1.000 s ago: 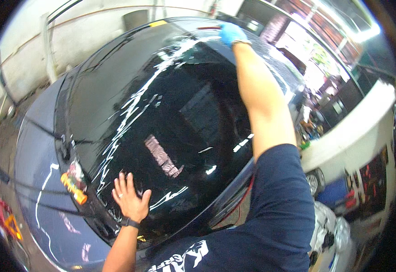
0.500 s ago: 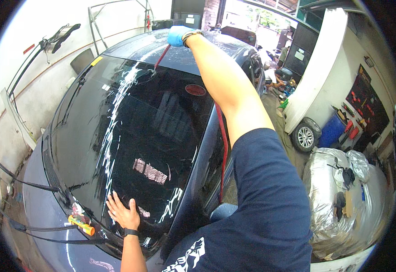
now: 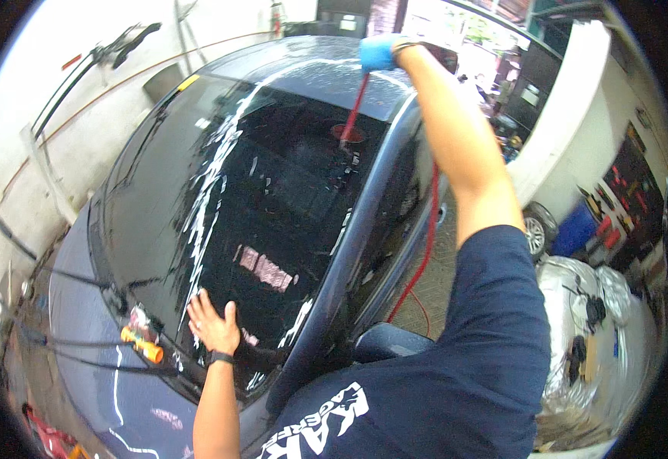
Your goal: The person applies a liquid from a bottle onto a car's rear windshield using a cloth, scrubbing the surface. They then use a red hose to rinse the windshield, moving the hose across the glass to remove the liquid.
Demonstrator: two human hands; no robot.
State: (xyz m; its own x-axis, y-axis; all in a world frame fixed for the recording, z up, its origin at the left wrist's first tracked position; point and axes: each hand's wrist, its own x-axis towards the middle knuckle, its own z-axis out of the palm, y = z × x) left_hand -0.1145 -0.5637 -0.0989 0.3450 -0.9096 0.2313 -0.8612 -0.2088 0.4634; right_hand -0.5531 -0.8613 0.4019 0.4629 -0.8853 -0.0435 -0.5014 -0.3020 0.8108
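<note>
My bare left hand [image 3: 214,324], with a dark band on the wrist, lies with fingers spread on the lower part of a dark car windshield [image 3: 296,206]. White reflections and wet streaks run along the glass. Over the roof's edge [image 3: 303,73], my right hand [image 3: 380,53] wears a blue glove and is closed on a red hose [image 3: 356,107]. The hose end points down at the upper right of the glass, near an oval red sticker [image 3: 347,133]. More of the red hose hangs beside the car's side. What lies inside the glove is hidden.
Raised wiper arms [image 3: 74,275] stick out at the left. A yellow-orange tool [image 3: 143,344] rests near the base of the glass. A side mirror [image 3: 387,342] sits close to my body. At the right are a silver-covered bundle [image 3: 563,329], a wheel [image 3: 534,233] and a blue drum [image 3: 571,228].
My right hand has moved right along the roof edge, taking the hose end toward the oval sticker. My left hand stays on the lower glass. The whole view has shifted slightly.
</note>
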